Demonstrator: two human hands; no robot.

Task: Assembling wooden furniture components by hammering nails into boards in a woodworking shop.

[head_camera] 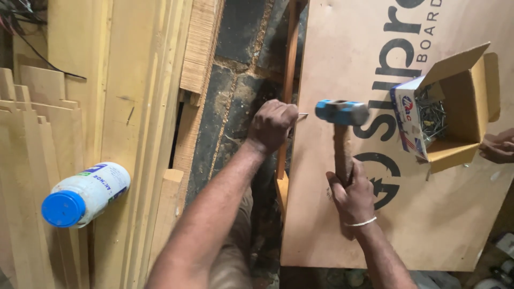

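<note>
your left hand [272,126] pinches a nail [303,114] at the plywood board [428,214] edge; your right hand [350,195] grips a blue-headed hammer [341,112], near the open nail box [447,104].

Single head-worn view, looking steeply down from above person's own forearms. Close range, arm's length. Board [428,214] fills right half, its left edge mid-frame; timber stack [123,107] left; dark stone floor [235,96] between.

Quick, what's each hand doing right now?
Left hand: closed, pinching a nail at the board's edge.
Right hand: closed around the hammer.
</note>
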